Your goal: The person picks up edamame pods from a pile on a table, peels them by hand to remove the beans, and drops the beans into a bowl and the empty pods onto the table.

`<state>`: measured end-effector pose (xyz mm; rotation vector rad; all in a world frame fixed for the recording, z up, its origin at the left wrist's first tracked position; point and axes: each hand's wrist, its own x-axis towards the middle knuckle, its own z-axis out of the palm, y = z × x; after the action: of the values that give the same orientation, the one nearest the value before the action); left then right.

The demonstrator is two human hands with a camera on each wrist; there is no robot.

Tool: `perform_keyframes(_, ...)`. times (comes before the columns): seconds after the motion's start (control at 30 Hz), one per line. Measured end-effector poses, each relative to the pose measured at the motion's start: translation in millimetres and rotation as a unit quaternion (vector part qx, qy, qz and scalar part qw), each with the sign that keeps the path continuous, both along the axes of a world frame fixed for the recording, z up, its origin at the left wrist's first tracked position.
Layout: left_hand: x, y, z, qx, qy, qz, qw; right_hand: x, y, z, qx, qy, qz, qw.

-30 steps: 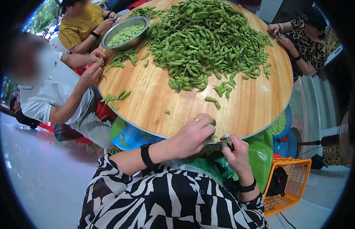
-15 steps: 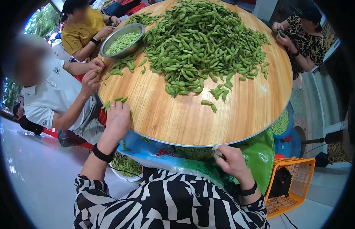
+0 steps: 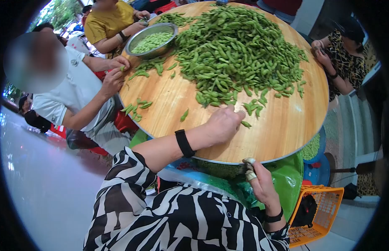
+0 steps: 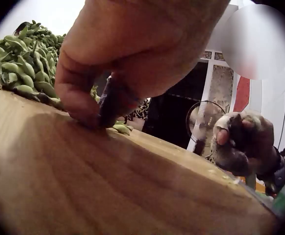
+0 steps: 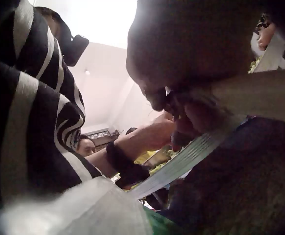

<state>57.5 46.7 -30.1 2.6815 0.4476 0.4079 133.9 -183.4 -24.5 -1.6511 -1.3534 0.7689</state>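
Observation:
My left hand (image 3: 222, 125) reaches over the table with bent fingers, its fingertips down at a loose green soybean pod (image 3: 246, 124). In the left wrist view its curled fingers (image 4: 76, 95) are at the wood, with pods (image 4: 122, 128) just behind; I cannot tell whether one is pinched. My right hand (image 3: 262, 180) is just off the near table edge, fingers curled in, with pale wrapping and dark stains about the thumb and fingertips. Nothing shows held in it. A big heap of soybean pods (image 3: 240, 54) covers the far middle of the table.
The round wooden table (image 3: 169, 134) carries a metal bowl (image 3: 172, 44) of shelled beans and loose pods at left (image 3: 137, 109). Several people sit around it. A green plastic sheet (image 3: 290, 173), an orange crate (image 3: 328, 209) and blue tubs (image 3: 320, 167) are at right.
My left hand went from beside the right hand to the pods at left, then across to the loose pods before the heap. A single pod now lies left of it. The right hand stays near the edge.

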Motion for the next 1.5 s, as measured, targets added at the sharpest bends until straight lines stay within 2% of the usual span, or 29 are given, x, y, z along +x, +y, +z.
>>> perform_keyframes(0.03, -4, 0, 0, 0.02, -0.012, -0.012, 1.0, 0, 0, 2, 0.002, 0.003, 0.007, 1.0)
perform_keyframes(0.1, -12, 1, 3, 0.023, -0.008, -0.012, 1.0, -1, 0, 12, -0.075, 0.178, -0.053, 0.98)
perform_keyframes(0.13, -14, 0, 6, -0.04, -0.052, -0.015, 0.998, -3, 3, 8, -0.028, 0.218, -0.068, 0.973)
perform_keyframes(0.17, -17, -1, 9, -0.103, -0.095, -0.02, 0.99, -4, 5, 10, -0.028, 0.216, -0.07, 0.973)
perform_keyframes(0.2, -20, -6, 19, -0.106, -0.096, -0.027, 0.989, -4, 9, 13, -0.021, 0.254, -0.089, 0.963)
perform_keyframes(0.23, -25, -14, 33, -0.237, -0.086, -0.003, 0.968, -4, 11, 16, -0.015, 0.289, -0.112, 0.951)
perform_keyframes(0.27, -29, -22, 39, -0.365, -0.071, 0.019, 0.928, -5, 15, 21, -0.009, 0.318, -0.108, 0.942)
perform_keyframes(0.3, -31, -28, 37, -0.372, -0.07, 0.005, 0.925, -5, 16, 17, 0.009, 0.34, -0.084, 0.937)
perform_keyframes(0.37, -36, -39, 34, -0.553, -0.122, -0.01, 0.824, -7, 19, 15, 0.007, 0.382, -0.077, 0.921)
perform_keyframes(0.43, -39, -47, 38, -0.557, -0.105, -0.01, 0.824, -9, 21, 16, 0.001, 0.39, -0.066, 0.918)
perform_keyframes(0.5, -41, -49, 37, -0.603, -0.127, -0.022, 0.787, -12, 20, 12, 0.02, 0.4, -0.044, 0.915)
perform_keyframes(0.83, -47, -52, 30, -0.617, -0.154, -0.013, 0.771, -15, 20, 11, 0.062, 0.389, -0.044, 0.918)
perform_keyframes(0.93, -48, -54, 30, -0.626, -0.16, -0.019, 0.763, -17, 21, 16, 0.061, 0.405, -0.075, 0.909)
perform_keyframes(1.0, -48, -55, 32, -0.642, -0.157, -0.016, 0.75, -17, 20, 15, 0.062, 0.366, -0.083, 0.925)
perform_keyframes(1.13, -47, -52, 26, -0.65, -0.156, -0.029, 0.743, -15, 18, 14, 0.065, 0.36, -0.086, 0.927)
perform_keyframes(1.2, -46, -50, 24, -0.733, -0.135, -0.023, 0.666, -12, 16, 12, 0.059, 0.359, -0.068, 0.929)
perform_keyframes(1.23, -46, -51, 25, -0.733, -0.135, -0.022, 0.666, -11, 15, 12, 0.059, 0.36, -0.068, 0.929)
perform_keyframes(1.3, -45, -53, 26, -0.801, -0.134, -0.026, 0.583, -11, 13, 10, 0.065, 0.372, -0.074, 0.923)
perform_keyframes(1.33, -45, -53, 24, -0.801, -0.133, -0.026, 0.583, -8, 12, 8, 0.065, 0.372, -0.074, 0.923)
perform_keyframes(1.37, -43, -52, 20, -0.824, -0.12, -0.021, 0.554, -5, 11, 5, 0.087, 0.207, -0.058, 0.973)
perform_keyframes(1.4, -42, -52, 17, -0.844, -0.107, -0.016, 0.525, -1, 12, 1, 0.107, 0.035, -0.04, 0.993)
perform_keyframes(1.43, -42, -53, 14, -0.844, -0.107, -0.015, 0.525, 1, 14, -3, 0.107, 0.036, -0.039, 0.993)
perform_keyframes(1.5, -40, -58, 10, -0.844, -0.101, 0.018, 0.527, 5, 19, -11, 0.222, -0.133, -0.019, 0.966)
